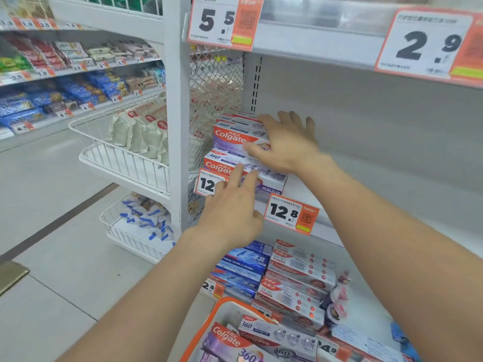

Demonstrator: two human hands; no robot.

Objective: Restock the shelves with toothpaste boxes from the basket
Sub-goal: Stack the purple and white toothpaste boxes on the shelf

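Note:
Purple-and-red Colgate 360 toothpaste boxes point(230, 138) lie stacked at the left end of the white middle shelf point(303, 189). My right hand point(283, 141) rests on the top box, thumb on its front face and fingers spread over its top. My left hand point(234, 205) reaches up below it, straight fingers touching the front of the lower box point(222, 165). At the bottom, the orange-rimmed basket point(209, 325) holds more Colgate 360 boxes point(271, 335).
The shelf to the right of the stack is bare, with a 12.8 price tag point(290, 214) on its edge. The lower shelf carries blue point(245, 267) and red toothpaste boxes point(300, 278). Wire baskets point(125, 158) of goods jut out on the left by the aisle floor.

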